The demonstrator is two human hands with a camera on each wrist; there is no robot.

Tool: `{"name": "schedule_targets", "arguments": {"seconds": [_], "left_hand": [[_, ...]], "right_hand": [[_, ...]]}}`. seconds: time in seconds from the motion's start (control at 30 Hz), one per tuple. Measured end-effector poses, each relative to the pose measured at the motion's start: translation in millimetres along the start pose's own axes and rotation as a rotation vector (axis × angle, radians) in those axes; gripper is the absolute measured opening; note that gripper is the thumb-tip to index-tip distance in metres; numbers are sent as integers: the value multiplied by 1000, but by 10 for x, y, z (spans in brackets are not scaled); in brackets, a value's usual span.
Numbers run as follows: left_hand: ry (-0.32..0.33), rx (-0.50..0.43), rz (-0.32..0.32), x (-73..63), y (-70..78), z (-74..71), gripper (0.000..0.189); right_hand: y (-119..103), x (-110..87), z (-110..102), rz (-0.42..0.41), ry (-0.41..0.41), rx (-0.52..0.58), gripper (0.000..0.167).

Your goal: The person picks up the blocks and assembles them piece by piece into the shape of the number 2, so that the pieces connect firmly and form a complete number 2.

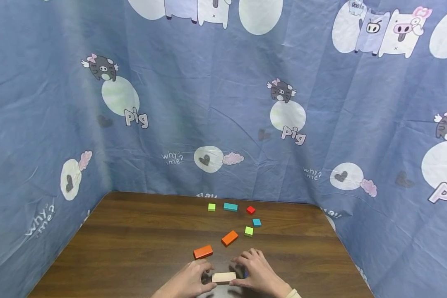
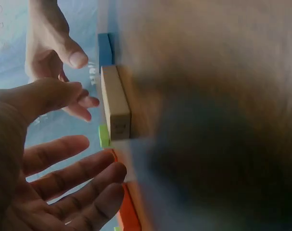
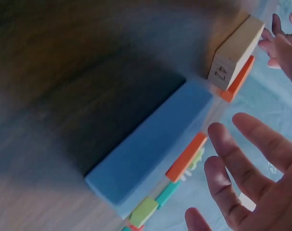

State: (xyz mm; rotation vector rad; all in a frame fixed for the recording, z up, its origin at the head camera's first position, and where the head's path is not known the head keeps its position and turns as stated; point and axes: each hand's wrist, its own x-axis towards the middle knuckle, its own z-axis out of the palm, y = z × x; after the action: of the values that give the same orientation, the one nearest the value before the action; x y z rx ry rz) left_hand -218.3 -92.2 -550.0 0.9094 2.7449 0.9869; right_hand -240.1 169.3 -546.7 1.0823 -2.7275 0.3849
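Observation:
A pale wooden block (image 1: 224, 277) lies on the table between the two hands, with the number 42 printed on its end in the right wrist view. My left hand (image 1: 192, 278) is at its left end, thumb apart from spread fingers that grip nothing. From the other side my right hand (image 1: 258, 274) hovers by the block's right end, its thumb tip overlapping that end in the head view. Below the right hand's loosely bent fingers lies a blue block (image 3: 150, 142), mostly hidden from the head camera.
Two orange blocks (image 1: 203, 252) lie just beyond the hands. Farther back on the brown table (image 1: 134, 231) are green blocks (image 1: 248, 231), teal-blue blocks (image 1: 230, 207) and a small red block (image 1: 251, 210). A blue printed cloth (image 1: 223, 103) hangs around the table's back and sides.

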Motion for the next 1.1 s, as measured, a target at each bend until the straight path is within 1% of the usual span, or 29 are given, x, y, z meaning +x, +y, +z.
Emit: {"name": "schedule_targets", "arguments": {"seconds": [0.07, 0.13, 0.33, 0.37, 0.43, 0.5, 0.57, 0.7, 0.77, 0.9, 0.97, 1.1], "left_hand": [[12, 24, 3, -8, 12, 43, 35], [30, 39, 4, -17, 18, 85, 34], [3, -68, -111, -30, 46, 172, 30], [0, -81, -127, -28, 54, 183, 29], [3, -77, -144, -19, 70, 202, 29], [17, -94, -150, -4, 83, 220, 27], [45, -104, -143, 4, 84, 239, 25], [113, -103, -101, 2, 65, 278, 23], [130, -113, -94, 2, 57, 288, 22], [133, -138, -120, 18, 41, 296, 20], [124, -146, -141, 25, 34, 295, 19], [117, -147, -152, 26, 25, 289, 19]], "right_hand": [[-12, 3, 8, 5, -28, 13, 57], [-14, 3, 20, 3, -39, 9, 55], [-8, -17, 49, -24, -24, -7, 46], [-7, -20, 48, -25, -25, -8, 44], [0, -17, 42, -23, -31, -8, 42], [7, -6, 31, -16, -40, -4, 40], [10, 9, 21, -11, -44, -1, 38], [10, 30, 23, -10, -40, -12, 34], [7, 33, 31, -15, -34, -22, 30], [-4, 36, 47, -18, -39, -25, 24], [-16, 36, 50, -15, -49, -14, 23], [-36, 32, 49, -14, -67, 11, 22]]}}
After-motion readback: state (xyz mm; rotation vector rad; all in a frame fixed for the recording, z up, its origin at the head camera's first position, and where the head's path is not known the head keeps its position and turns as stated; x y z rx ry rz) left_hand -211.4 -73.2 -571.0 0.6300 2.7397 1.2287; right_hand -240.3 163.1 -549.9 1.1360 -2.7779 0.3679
